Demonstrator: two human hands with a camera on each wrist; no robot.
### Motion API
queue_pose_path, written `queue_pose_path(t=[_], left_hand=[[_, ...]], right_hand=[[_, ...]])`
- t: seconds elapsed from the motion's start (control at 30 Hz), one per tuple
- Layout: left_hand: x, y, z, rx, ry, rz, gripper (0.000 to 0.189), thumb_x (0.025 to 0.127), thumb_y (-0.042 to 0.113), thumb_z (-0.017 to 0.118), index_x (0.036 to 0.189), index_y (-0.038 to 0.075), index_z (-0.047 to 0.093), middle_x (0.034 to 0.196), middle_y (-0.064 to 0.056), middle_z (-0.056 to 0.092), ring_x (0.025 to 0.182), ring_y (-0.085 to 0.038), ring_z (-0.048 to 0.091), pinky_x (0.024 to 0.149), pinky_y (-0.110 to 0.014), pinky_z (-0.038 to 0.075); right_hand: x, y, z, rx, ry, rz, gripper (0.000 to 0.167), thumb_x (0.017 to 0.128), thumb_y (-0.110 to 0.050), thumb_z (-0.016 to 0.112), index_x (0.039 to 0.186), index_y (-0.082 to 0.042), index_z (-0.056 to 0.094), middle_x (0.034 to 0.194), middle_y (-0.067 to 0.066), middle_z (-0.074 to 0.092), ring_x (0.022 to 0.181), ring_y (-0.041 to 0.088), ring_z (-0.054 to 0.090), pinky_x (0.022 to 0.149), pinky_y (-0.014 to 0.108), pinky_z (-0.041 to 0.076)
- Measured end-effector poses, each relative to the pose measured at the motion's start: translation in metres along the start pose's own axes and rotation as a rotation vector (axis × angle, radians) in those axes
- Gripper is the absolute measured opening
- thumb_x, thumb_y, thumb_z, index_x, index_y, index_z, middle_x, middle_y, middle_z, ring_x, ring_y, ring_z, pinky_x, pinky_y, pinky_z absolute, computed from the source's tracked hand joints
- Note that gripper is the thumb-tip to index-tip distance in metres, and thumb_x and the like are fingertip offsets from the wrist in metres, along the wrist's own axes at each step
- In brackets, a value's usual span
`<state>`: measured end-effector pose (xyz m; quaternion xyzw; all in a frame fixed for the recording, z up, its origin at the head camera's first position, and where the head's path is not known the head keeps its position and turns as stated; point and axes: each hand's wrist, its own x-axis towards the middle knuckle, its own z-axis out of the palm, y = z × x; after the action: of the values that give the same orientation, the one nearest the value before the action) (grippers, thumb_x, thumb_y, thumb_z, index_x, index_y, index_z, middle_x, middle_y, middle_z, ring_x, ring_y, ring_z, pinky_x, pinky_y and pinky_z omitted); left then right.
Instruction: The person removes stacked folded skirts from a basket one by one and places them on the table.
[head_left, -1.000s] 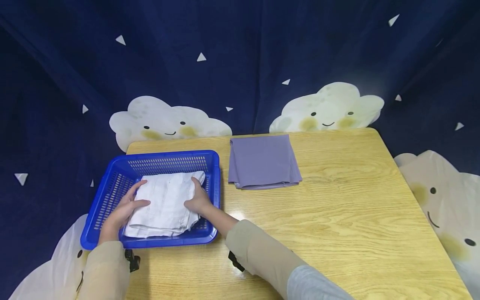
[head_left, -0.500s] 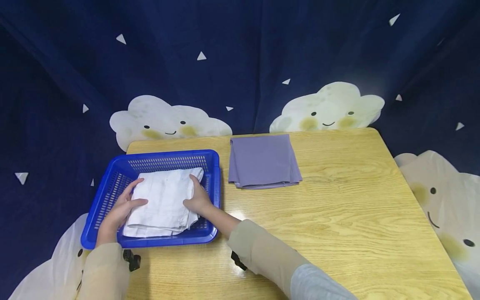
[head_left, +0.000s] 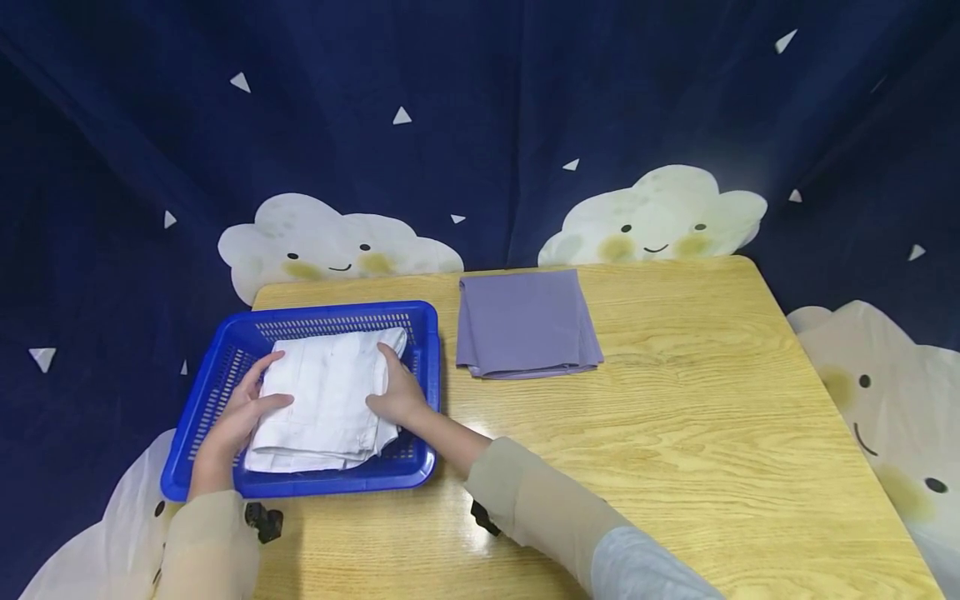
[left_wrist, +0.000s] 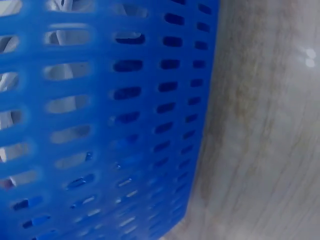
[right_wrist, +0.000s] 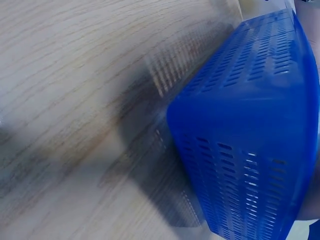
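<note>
A folded white cloth (head_left: 322, 392) lies inside the blue plastic basket (head_left: 322, 484) in the head view. At its left side, my left hand (head_left: 238, 417) grips the cloth, thumb on top. My right hand (head_left: 401, 398) holds the opposite side, its thumb also over the cloth; the fingers beneath are hidden. Only the perforated outer wall of the basket (left_wrist: 102, 107) fills most of the left wrist view, with white fabric showing through the slots. The right wrist view shows the basket's corner (right_wrist: 235, 117), and that hand's grip is out of sight there.
A folded purple cloth (head_left: 521, 321) lies on the wooden table (head_left: 675, 400), just right of the basket. Behind the table hangs a dark blue curtain (head_left: 480, 108) with cloud prints. The basket's rim stands around both hands.
The white cloth has shifted slightly away from me and to the left within the basket, with both hands holding it. The basket and purple cloth have stayed in place.
</note>
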<state>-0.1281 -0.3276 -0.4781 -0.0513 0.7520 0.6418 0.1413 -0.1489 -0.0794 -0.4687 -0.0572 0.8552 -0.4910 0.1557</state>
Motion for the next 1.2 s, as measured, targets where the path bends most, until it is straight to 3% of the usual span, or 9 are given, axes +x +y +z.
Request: queue_pose_path(t=[0.17, 0.27, 0.5, 0.73, 0.9, 1.13, 1.2], left_hand=[[-0.001, 0.007, 0.003, 0.065, 0.014, -0.009, 0.071, 0.087, 0.006, 0.057, 0.144, 0.028, 0.021, 0.124, 0.000, 0.038, 0.088, -0.002, 0.054, 0.069, -0.023, 0.051], [-0.001, 0.010, 0.004, 0.084, 0.020, -0.019, 0.072, 0.088, 0.009, 0.057, 0.145, 0.029, 0.019, 0.127, -0.005, 0.037, 0.086, -0.003, 0.055, 0.068, -0.025, 0.052], [0.000, 0.015, 0.007, 0.048, 0.025, -0.003, 0.072, 0.088, 0.005, 0.057, 0.145, 0.027, 0.019, 0.110, 0.008, 0.046, 0.081, -0.006, 0.059, 0.065, -0.027, 0.053], [-0.002, 0.029, 0.017, 0.022, 0.033, 0.028, 0.071, 0.087, 0.001, 0.056, 0.143, 0.029, 0.023, 0.116, 0.002, 0.041, 0.086, -0.004, 0.056, 0.067, -0.025, 0.052], [-0.003, 0.039, 0.023, -0.002, 0.034, 0.052, 0.072, 0.085, -0.004, 0.054, 0.143, 0.027, 0.024, 0.115, 0.001, 0.041, 0.087, -0.004, 0.055, 0.067, -0.024, 0.052], [-0.001, 0.047, 0.033, -0.017, 0.043, 0.056, 0.071, 0.085, 0.000, 0.057, 0.143, 0.028, 0.025, 0.112, 0.002, 0.043, 0.084, -0.007, 0.057, 0.065, -0.028, 0.053], [0.000, 0.048, 0.036, -0.014, 0.045, 0.065, 0.071, 0.085, -0.001, 0.056, 0.143, 0.028, 0.025, 0.113, 0.002, 0.043, 0.085, -0.006, 0.057, 0.066, -0.027, 0.053]], right_hand=[[0.000, -0.003, -0.007, 0.004, -0.007, -0.013, 0.085, 0.071, -0.003, 0.066, 0.144, -0.017, 0.025, 0.135, 0.015, 0.046, 0.114, 0.028, 0.050, 0.089, 0.037, 0.045], [0.000, -0.003, -0.011, 0.001, -0.012, -0.011, 0.085, 0.071, -0.004, 0.066, 0.144, -0.019, 0.025, 0.136, 0.014, 0.045, 0.111, 0.027, 0.051, 0.086, 0.036, 0.047], [-0.001, -0.003, -0.020, 0.032, -0.013, -0.033, 0.084, 0.071, -0.004, 0.066, 0.144, -0.019, 0.026, 0.136, 0.015, 0.045, 0.116, 0.029, 0.048, 0.087, 0.039, 0.046], [-0.001, -0.002, -0.031, 0.052, -0.026, -0.063, 0.084, 0.072, -0.005, 0.065, 0.144, -0.021, 0.025, 0.139, 0.013, 0.042, 0.103, 0.024, 0.050, 0.081, 0.034, 0.047], [-0.001, -0.003, -0.041, 0.050, -0.028, -0.081, 0.083, 0.073, -0.007, 0.066, 0.144, -0.021, 0.025, 0.140, 0.012, 0.040, 0.114, 0.026, 0.049, 0.089, 0.039, 0.045], [-0.004, -0.002, -0.053, 0.063, -0.024, -0.079, 0.083, 0.072, -0.007, 0.065, 0.144, -0.023, 0.026, 0.140, 0.014, 0.040, 0.106, 0.027, 0.050, 0.087, 0.039, 0.045], [-0.005, -0.002, -0.057, 0.066, -0.022, -0.083, 0.083, 0.072, -0.006, 0.065, 0.144, -0.023, 0.026, 0.140, 0.014, 0.039, 0.111, 0.028, 0.049, 0.088, 0.040, 0.045]])
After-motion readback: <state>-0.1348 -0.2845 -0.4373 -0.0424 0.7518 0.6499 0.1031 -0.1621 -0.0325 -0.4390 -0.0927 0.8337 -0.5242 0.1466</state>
